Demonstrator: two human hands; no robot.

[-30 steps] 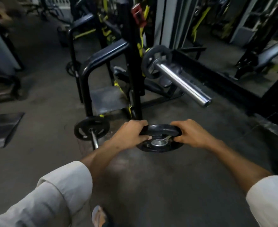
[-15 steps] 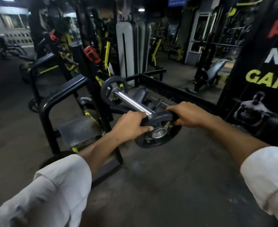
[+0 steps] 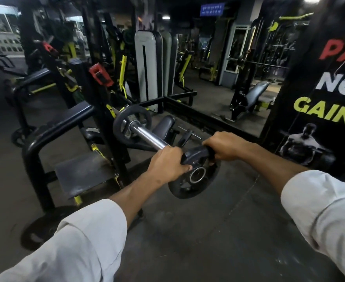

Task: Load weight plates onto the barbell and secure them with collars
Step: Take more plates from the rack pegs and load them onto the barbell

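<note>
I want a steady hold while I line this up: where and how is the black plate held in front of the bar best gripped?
Grip the weight plate at its upper rim, one hand on each side through the cut-out openings, as the left hand and right hand do now. Coming from above leaves the metal-ringed centre hole uncovered to meet the barbell sleeve.

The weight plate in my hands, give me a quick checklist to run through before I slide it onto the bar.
1. Both hands on the plate: ok. Left hand and right hand grip the upper rim of the weight plate.
2. Sleeve free: ok. The chrome bar sleeve is bare up to the loaded plate.
3. Plate bore lined up with the sleeve tip: cannot tell; the left hand hides the tip.
4. Collar within reach: cannot tell; none visible.
5. Bar seated in the rack: cannot tell.
</note>
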